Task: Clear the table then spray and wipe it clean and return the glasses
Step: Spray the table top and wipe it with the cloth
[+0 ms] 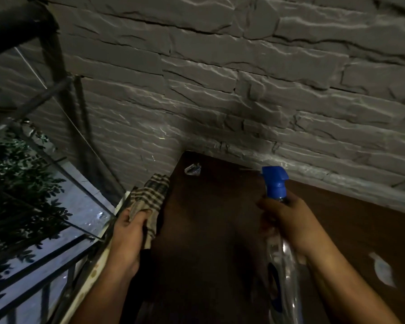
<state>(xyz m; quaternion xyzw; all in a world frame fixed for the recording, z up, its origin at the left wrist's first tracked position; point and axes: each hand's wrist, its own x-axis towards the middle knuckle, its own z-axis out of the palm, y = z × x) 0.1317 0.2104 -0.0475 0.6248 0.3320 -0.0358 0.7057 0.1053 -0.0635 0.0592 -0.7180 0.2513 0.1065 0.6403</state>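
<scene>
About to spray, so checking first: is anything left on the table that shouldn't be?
Yes: a crumpled wrapper lies near the table's far corner, and a pale scrap sits at its right side.

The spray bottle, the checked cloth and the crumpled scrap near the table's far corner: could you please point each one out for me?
spray bottle (pixel 276 181): head view, on its blue trigger head.
checked cloth (pixel 151 195): head view, on the bunched fabric above the left hand.
crumpled scrap (pixel 192 170): head view, on its middle.

Dim, grainy wide-angle view; edges bend, motion blur softens everything, shadows swallow the tabletop.
</scene>
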